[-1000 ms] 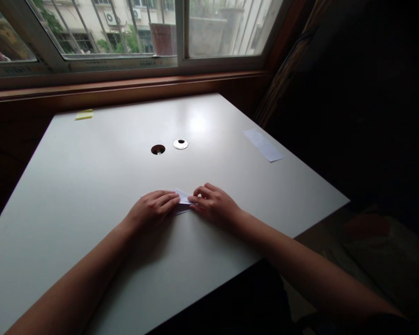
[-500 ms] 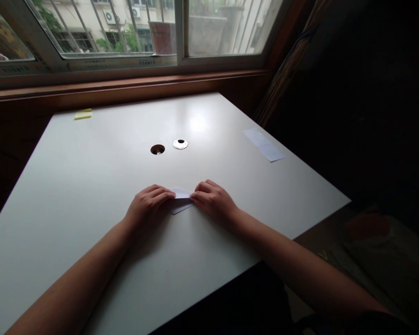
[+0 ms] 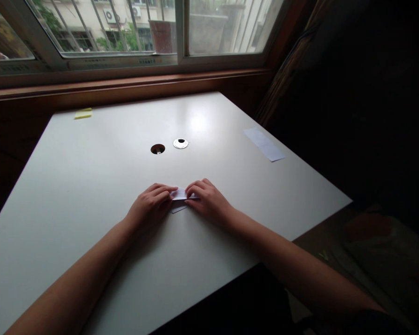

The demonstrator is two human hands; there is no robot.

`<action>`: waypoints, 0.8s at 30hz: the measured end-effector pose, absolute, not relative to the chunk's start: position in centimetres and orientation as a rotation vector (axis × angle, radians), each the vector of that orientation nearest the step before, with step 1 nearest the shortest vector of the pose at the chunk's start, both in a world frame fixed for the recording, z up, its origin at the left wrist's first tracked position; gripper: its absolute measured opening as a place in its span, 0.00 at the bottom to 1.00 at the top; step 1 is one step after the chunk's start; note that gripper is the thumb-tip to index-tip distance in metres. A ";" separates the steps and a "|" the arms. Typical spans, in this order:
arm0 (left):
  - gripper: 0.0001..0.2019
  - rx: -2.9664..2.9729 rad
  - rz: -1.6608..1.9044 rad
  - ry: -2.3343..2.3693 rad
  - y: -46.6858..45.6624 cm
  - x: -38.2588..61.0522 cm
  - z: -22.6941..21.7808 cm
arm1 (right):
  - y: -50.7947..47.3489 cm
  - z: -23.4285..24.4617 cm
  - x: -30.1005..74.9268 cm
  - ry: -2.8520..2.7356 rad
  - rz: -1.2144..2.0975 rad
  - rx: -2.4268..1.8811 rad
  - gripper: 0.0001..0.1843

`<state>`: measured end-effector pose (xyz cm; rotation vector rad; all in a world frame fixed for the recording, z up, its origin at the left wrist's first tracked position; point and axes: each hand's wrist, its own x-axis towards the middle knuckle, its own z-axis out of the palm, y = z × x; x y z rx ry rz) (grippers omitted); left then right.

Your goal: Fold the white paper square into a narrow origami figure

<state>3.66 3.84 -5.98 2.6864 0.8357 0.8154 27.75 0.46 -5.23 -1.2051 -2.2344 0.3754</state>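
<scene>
A small folded piece of white paper [image 3: 179,196] lies between my two hands, near the middle of the white table. My left hand [image 3: 152,201] grips its left end, fingers bent over the top. At the right end, my right hand [image 3: 205,197] is closed on the paper, its index finger curled on the upper layer and the thumb at the near edge. A lower flap of the paper pokes out toward me below the fold. The fingers hide both ends of the paper.
The white table [image 3: 91,186] stands below a barred window. A yellow sticky-note pad [image 3: 83,113] lies at the far left edge, a creased white paper strip [image 3: 265,144] at the right. A round cable hole [image 3: 158,149] and its loose cover [image 3: 180,143] are beyond my hands.
My right hand has shifted slightly left along the paper, its fingers now more curled over the top. Less of the lower flap shows. My left hand has barely moved.
</scene>
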 end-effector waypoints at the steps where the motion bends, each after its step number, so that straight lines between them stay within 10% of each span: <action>1: 0.04 2.680 0.815 0.824 3.8 3.7 -5.9 | 0.5 -5.2 27.5 -2.220 0.393 -1.237 0.03; 24: 0.04 2.778 0.727 0.787 3.6 3.7 -5.9 | 1.5 -5.1 25.9 -2.151 0.684 -1.547 0.17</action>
